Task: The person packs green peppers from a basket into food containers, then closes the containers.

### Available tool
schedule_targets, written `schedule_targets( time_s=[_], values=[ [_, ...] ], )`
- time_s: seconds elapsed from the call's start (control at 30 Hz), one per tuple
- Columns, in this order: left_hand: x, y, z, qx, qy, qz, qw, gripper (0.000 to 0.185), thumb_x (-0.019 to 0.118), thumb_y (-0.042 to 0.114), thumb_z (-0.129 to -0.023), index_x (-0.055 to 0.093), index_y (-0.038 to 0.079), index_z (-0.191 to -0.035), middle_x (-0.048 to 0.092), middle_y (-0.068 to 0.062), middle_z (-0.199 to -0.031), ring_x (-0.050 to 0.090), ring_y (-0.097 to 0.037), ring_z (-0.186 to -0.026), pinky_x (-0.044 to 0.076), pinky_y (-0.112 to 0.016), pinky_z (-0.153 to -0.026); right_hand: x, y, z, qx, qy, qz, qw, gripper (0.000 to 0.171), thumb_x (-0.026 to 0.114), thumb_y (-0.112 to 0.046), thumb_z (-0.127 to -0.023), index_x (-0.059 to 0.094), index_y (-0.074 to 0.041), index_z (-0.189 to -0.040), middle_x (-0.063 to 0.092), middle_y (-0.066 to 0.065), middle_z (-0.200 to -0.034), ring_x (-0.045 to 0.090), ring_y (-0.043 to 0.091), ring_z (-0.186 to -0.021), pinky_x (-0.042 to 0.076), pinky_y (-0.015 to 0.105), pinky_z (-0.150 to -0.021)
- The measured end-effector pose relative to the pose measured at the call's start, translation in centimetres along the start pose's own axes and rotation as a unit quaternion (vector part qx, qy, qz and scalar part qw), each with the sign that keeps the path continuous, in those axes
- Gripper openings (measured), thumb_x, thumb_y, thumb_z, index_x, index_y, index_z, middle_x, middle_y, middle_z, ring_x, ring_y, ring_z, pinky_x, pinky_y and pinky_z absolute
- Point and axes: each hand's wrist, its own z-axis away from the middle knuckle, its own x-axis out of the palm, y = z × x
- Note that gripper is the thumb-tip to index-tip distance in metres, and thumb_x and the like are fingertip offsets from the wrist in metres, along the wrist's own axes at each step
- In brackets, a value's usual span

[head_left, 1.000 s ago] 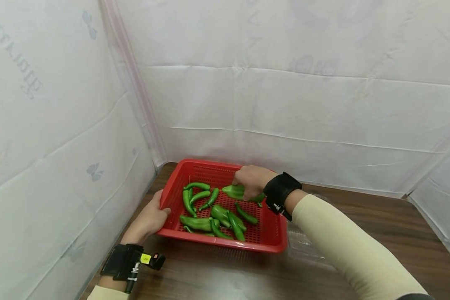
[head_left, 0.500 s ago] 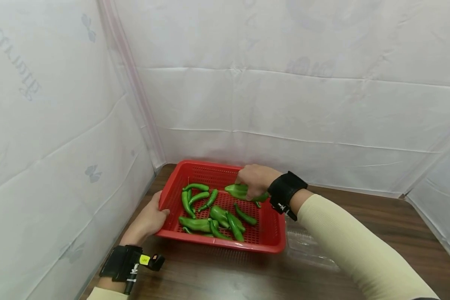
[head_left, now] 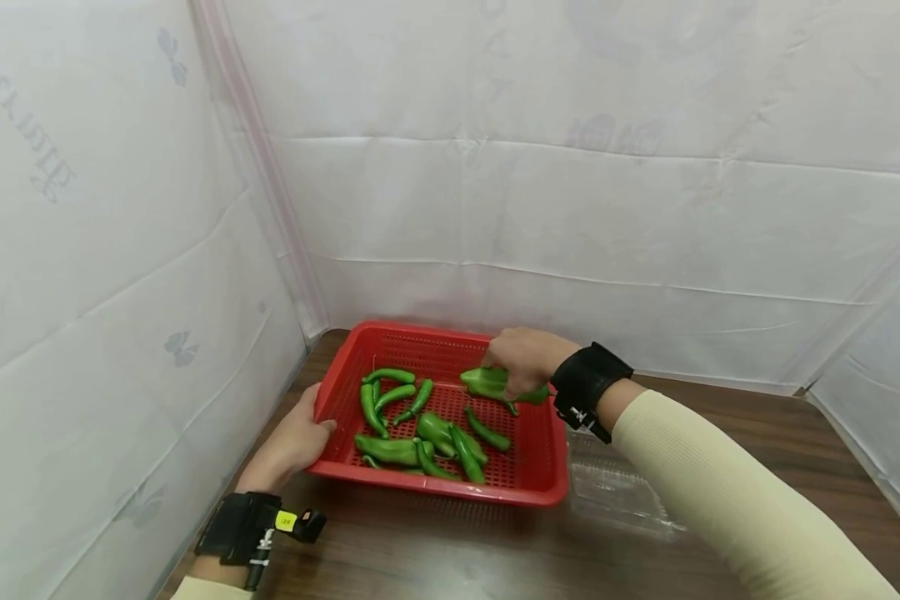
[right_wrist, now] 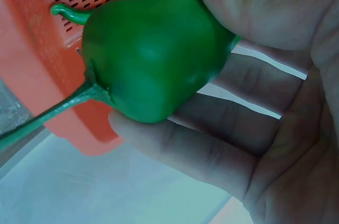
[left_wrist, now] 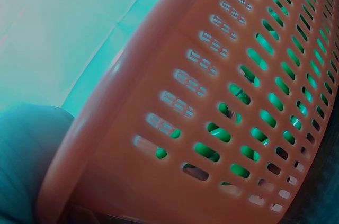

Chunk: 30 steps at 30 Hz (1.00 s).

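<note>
My right hand (head_left: 528, 358) grips a large green pepper (head_left: 487, 382) above the right half of a red plastic basket (head_left: 438, 482). In the right wrist view the thumb lies over the pepper (right_wrist: 153, 49), the fingers pass beneath it, and its stem points left. With my left hand (head_left: 300, 435) I hold the basket's left rim, thumb on the inner side. Several slim green chillies (head_left: 375, 408) and a few bigger green peppers (head_left: 393, 450) lie on the basket floor. From the left wrist, the slotted basket wall (left_wrist: 159, 102) fills most of the picture, with green showing through.
A clear plastic container (head_left: 618, 492) lies on the wooden table (head_left: 435, 554) right of the basket, partly hidden by the right forearm. White sheeting (head_left: 555, 225) hangs close behind the basket and along the left side.
My right hand has shifted slightly right with the pepper in its grip. More of the clear container shows now. My left hand stays on the basket rim.
</note>
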Motion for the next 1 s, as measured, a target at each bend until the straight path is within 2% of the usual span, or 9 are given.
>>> schedule_targets(
  time_s=[0.17,0.27,0.4,0.67,1.0],
  values=[
    [0.0,0.0,-0.1,0.001,-0.001,-0.002,1.0000,0.069,0.046,0.009,-0.105,0.012,0.004,-0.165,0.047,-0.029,-0.149,0.055,-0.041,-0.127,0.048,-0.055,-0.099,0.0,0.1,0.7,0.004,0.001,0.007,1.000,0.010,0.077,-0.007,-0.084,0.069,-0.013,-0.085,0.048,-0.006,-0.072,0.038,0.010,-0.065,0.032,0.025,-0.061],
    [-0.1,0.0,-0.2,0.005,0.001,-0.004,1.0000,0.068,0.046,0.009,-0.105,0.013,0.004,-0.164,0.048,-0.029,-0.149,0.056,-0.041,-0.126,0.049,-0.055,-0.099,0.0,0.1,1.0,0.016,0.003,0.013,1.000,0.011,0.080,-0.011,-0.085,0.074,-0.012,-0.094,0.059,-0.004,-0.079,0.042,0.010,-0.067,0.035,0.026,-0.062],
    [-0.1,-0.1,-0.2,0.007,0.010,-0.013,0.9998,0.068,0.046,0.008,-0.105,0.014,0.002,-0.164,0.050,-0.030,-0.147,0.057,-0.041,-0.124,0.049,-0.055,-0.098,0.3,0.1,1.3,0.034,0.005,0.013,0.999,0.026,0.084,-0.015,-0.085,0.077,-0.012,-0.109,0.070,-0.002,-0.093,0.047,0.010,-0.072,0.038,0.027,-0.066],
    [0.2,-0.4,0.0,0.006,0.007,-0.010,0.9999,0.069,0.048,0.006,-0.104,0.014,0.001,-0.164,0.050,-0.031,-0.146,0.059,-0.041,-0.123,0.051,-0.053,-0.096,0.8,0.3,1.8,0.037,-0.002,0.008,0.999,0.015,0.083,-0.014,-0.084,0.073,-0.015,-0.095,0.060,-0.005,-0.081,0.046,0.012,-0.071,0.038,0.027,-0.064],
    [-0.4,-0.5,-0.1,0.009,0.010,-0.008,0.9999,0.069,0.047,0.007,-0.104,0.012,0.000,-0.164,0.049,-0.032,-0.148,0.058,-0.042,-0.124,0.050,-0.055,-0.098,0.3,0.7,2.1,0.026,0.005,0.006,1.000,0.013,0.080,-0.010,-0.084,0.069,-0.016,-0.086,0.049,-0.007,-0.073,0.040,0.010,-0.067,0.034,0.026,-0.061]
  ],
)
